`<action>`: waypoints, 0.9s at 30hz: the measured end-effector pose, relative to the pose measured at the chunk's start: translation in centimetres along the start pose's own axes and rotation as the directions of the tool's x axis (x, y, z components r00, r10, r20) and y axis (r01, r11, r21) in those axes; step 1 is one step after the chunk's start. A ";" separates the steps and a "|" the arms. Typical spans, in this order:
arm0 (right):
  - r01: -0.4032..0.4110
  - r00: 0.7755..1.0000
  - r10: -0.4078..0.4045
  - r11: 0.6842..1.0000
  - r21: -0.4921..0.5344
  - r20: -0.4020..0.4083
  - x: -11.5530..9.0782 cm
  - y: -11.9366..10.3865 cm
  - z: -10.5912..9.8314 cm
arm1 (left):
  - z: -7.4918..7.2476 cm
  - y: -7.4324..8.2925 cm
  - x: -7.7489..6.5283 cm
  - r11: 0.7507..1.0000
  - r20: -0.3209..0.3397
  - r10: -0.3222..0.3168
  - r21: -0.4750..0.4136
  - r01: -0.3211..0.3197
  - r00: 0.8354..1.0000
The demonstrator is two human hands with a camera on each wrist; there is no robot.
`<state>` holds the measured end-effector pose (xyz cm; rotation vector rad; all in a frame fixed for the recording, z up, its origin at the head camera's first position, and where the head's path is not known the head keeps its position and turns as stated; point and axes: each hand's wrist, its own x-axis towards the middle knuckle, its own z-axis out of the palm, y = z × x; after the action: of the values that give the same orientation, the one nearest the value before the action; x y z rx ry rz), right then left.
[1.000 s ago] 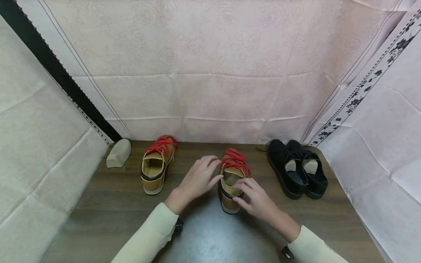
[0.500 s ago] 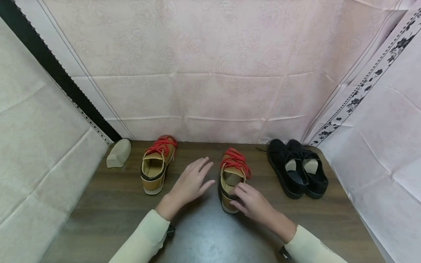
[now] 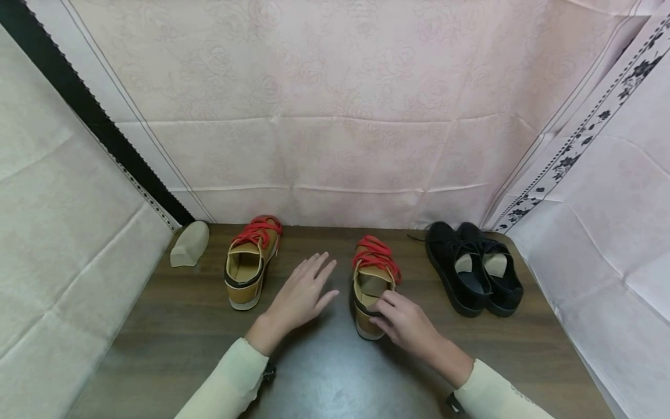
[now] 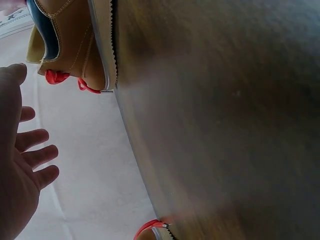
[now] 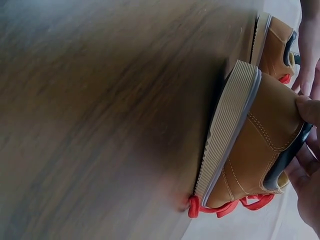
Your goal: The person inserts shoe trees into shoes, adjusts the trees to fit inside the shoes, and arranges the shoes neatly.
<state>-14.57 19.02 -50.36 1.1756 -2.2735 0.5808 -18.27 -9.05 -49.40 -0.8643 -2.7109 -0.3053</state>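
Note:
A tan shoe (image 3: 373, 271) with red laces and a dark collar stands on the wooden surface in front of me. My right hand (image 3: 409, 327) pinches its heel collar; in the right wrist view the thumb (image 5: 307, 110) lies on the outside of the heel and the fingers reach inside the collar. To the left of this shoe, my left hand (image 3: 293, 301) hovers apart from it, fingers straight and holding nothing. The matching tan shoe (image 3: 245, 295) stands farther left. A pale insert shows inside the front of the held shoe.
A cream shoe insert (image 3: 189, 244) lies at the far left by the cloth wall. Two black shoes (image 3: 454, 273), with pale inserts in them, stand together at the right. Pale cloth (image 3: 335, 151) closes off the back and both sides of the wooden surface (image 3: 173, 343).
My left hand has drawn back leftward from the shoe. The right hand has closed on the heel collar, and the shoe has shifted slightly to the right.

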 end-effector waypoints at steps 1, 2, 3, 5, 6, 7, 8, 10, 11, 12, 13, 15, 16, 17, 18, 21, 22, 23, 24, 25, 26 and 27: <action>-0.001 1.000 0.001 1.000 -0.002 -0.003 -0.1 0.1 -0.1 | 0.0 0.0 0.0 1.000 0.008 -0.005 0.000 0.005 1.000; -0.005 1.000 0.005 1.000 -0.004 -0.002 -0.1 0.2 -0.1 | 0.0 0.1 0.0 1.000 0.015 -0.009 0.000 0.009 1.000; -0.012 1.000 0.012 1.000 -0.006 0.003 -0.2 0.2 -0.2 | 0.1 0.1 0.0 1.000 0.018 -0.010 -0.001 0.010 1.000; -0.027 0.999 0.027 1.000 -0.010 0.016 -0.4 0.4 -0.5 | 0.2 0.2 0.0 1.000 0.024 -0.012 0.001 0.012 1.000; -0.035 0.999 0.035 0.999 -0.011 0.024 -0.4 0.5 -0.6 | 0.2 0.2 0.0 1.000 0.024 -0.009 0.006 0.009 1.000; -0.040 0.999 0.041 0.999 -0.015 0.032 -0.5 0.5 -0.7 | 0.3 0.3 0.0 1.000 0.025 -0.006 0.006 0.006 1.000; -0.046 0.998 0.046 0.999 -0.018 0.039 -0.6 0.6 -0.8 | 0.3 0.4 0.0 1.000 0.024 -0.001 0.006 0.001 1.000; -0.049 0.998 0.050 0.999 -0.022 0.044 -0.8 0.8 -1.0 | 0.4 0.6 0.0 1.000 0.020 0.012 0.002 -0.012 1.000; -0.050 0.998 0.051 0.998 -0.025 0.046 -0.8 0.8 -1.1 | 0.5 0.7 0.1 1.000 0.018 0.018 0.002 -0.018 1.000; -0.052 0.997 0.053 0.998 -0.028 0.048 -0.9 0.9 -1.1 | 0.5 0.8 0.1 1.000 0.015 0.024 0.001 -0.024 1.000; -0.052 0.997 0.054 0.998 -0.029 0.049 -1.0 1.0 -1.2 | 0.6 0.9 0.1 1.000 0.016 0.027 0.001 -0.027 1.000; -0.061 0.997 0.062 0.998 -0.031 0.051 -1.2 1.1 -1.3 | 0.6 1.0 0.2 1.000 0.018 0.031 0.005 -0.031 0.999; -0.066 0.996 0.067 0.997 -0.033 0.052 -1.2 1.2 -1.4 | 0.6 1.1 0.2 0.999 0.019 0.031 0.007 -0.031 0.999; -0.071 0.996 0.072 0.997 -0.034 0.052 -1.3 1.3 -1.5 | 0.6 1.1 0.3 0.999 0.022 0.032 0.012 -0.032 0.999; -0.076 0.996 0.078 0.997 -0.033 0.051 -1.4 1.3 -1.6 | 0.7 1.2 0.4 0.999 0.023 0.033 0.013 -0.033 0.999; -0.083 0.996 0.084 0.996 -0.027 0.040 -1.6 1.6 -1.9 | 0.7 1.4 0.6 0.999 0.032 0.035 0.013 -0.036 0.999; -0.083 0.996 0.084 0.996 -0.026 0.036 -1.7 1.6 -1.9 | 0.7 1.5 0.7 0.999 0.037 0.036 0.014 -0.036 0.999; -0.083 0.996 0.083 0.996 -0.025 0.033 -1.8 1.7 -2.0 | 0.7 1.6 0.7 0.999 0.043 0.036 0.015 -0.037 0.998; -0.082 0.996 0.083 0.996 -0.026 0.030 -1.9 1.8 -2.1 | 0.7 1.6 0.8 0.999 0.049 0.037 0.014 -0.038 0.998; -0.081 0.996 0.082 0.996 -0.024 0.027 -2.0 1.9 -2.1 | 0.8 1.7 0.9 0.999 0.051 0.039 0.015 -0.040 0.998; -0.078 0.997 0.079 0.997 -0.026 0.022 -2.1 2.0 -2.2 | 0.8 1.8 1.0 0.999 0.056 0.040 0.015 -0.040 0.998; -0.080 0.997 0.081 0.996 -0.029 0.021 -2.2 2.0 -2.3 | 0.8 1.9 1.0 0.999 0.053 0.042 0.014 -0.043 0.998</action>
<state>-14.62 22.79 -50.23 1.0865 -2.3490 0.5665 -18.14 -6.81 -49.58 -0.9378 -2.7352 -0.2567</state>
